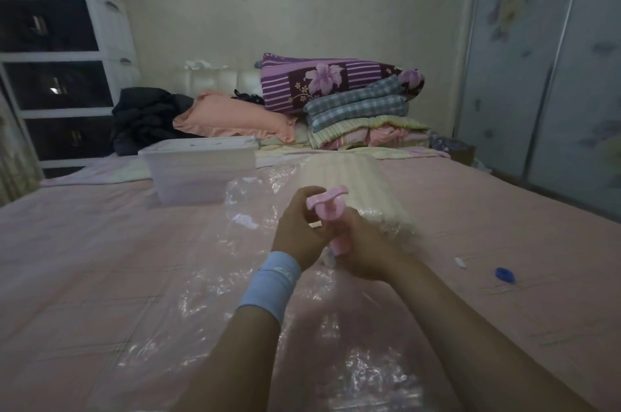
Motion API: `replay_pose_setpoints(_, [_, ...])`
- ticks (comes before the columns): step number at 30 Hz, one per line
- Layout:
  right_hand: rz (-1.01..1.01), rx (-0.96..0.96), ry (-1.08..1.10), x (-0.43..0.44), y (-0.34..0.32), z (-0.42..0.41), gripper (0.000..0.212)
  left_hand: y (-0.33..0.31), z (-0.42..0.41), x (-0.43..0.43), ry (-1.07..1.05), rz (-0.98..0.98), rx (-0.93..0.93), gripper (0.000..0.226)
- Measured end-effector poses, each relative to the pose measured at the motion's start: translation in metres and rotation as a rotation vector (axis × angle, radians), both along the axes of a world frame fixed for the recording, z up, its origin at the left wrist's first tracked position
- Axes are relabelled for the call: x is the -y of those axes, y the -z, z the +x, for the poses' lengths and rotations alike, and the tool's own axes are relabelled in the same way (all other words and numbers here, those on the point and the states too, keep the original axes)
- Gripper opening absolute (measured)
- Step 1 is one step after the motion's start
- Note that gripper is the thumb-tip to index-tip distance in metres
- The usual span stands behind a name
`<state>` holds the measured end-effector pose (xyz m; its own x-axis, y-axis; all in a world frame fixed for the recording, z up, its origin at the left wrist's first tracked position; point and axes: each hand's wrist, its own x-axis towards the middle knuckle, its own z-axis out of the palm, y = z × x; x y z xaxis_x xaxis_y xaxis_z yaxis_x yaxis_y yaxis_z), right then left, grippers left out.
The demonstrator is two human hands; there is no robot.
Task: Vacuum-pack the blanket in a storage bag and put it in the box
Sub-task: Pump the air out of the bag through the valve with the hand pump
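A bed [100, 260] with a pink sheet fills most of the view. A wardrobe [554, 75] with pale flowered doors stands along its right side, and a white drawer unit [60, 75] with dark fronts stands at the far left. At the head of the bed lies a stack of folded bedding [353, 102], with a purple flowered quilt on top and checked and striped ones under it. Just left of it are a peach pillow [235, 119] and a heap of dark clothes [144, 119].

A clear plastic bag [208, 280] lies flat on the sheet, running from the near edge up the middle of the bed. The blanket [349, 183], cream and ribbed, sits inside the bag's far end. The box [201, 169], clear, open and without a lid, stands on the bed just left of the blanket, touching the bag's far left corner.

A pink hand pump [331, 210] stands nearly upright on the bag, on the near side of the blanket. The left hand [299, 230], with a light blue wristband [272, 284], curls its fingers round the pump's top just under the T-handle. The right hand [366, 250] grasps the barrel lower down. Motion blur hides the pump's foot.

On the sheet to the right, well apart from the bag, lie a blue cap [505, 275] and a small white piece [461, 262].
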<state>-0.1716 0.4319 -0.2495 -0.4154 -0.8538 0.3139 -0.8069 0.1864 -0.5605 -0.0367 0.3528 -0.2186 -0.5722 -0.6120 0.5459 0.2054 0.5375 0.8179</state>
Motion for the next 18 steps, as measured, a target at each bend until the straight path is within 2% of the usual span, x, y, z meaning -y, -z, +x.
replay_pose_setpoints(1, [-0.035, 0.027, 0.011, -0.010, -0.012, 0.006, 0.085, 0.000, -0.001, 0.001, -0.006, -0.006, 0.017, 0.052])
replay_pose_setpoints(3, [-0.171, 0.069, 0.101, -0.031, -0.039, 0.015, 0.075, -0.001, -0.001, -0.001, 0.000, -0.012, 0.053, 0.049])
replay_pose_setpoints(6, [-0.497, -0.109, 0.098, -0.056, -0.077, 0.025, 0.053, -0.008, -0.002, -0.012, 0.018, -0.011, 0.085, 0.043])
replay_pose_setpoints(8, [-0.457, -0.311, -0.009, -0.066, -0.091, 0.039, 0.040, -0.010, -0.004, -0.019, 0.013, -0.011, 0.105, 0.038])
replay_pose_setpoints(11, [-0.335, -0.587, 0.059, -0.065, -0.082, 0.046, 0.024, -0.011, -0.007, -0.024, -0.056, -0.042, 0.158, 0.032])
replay_pose_setpoints(15, [-0.283, -0.555, 0.091, -0.071, -0.072, 0.041, 0.016, -0.007, -0.011, -0.033, -0.043, -0.052, 0.180, 0.032])
replay_pose_setpoints(18, [-0.481, -0.585, 0.034, -0.089, -0.098, 0.042, 0.022, -0.008, -0.015, -0.040, -0.034, -0.028, 0.148, 0.037])
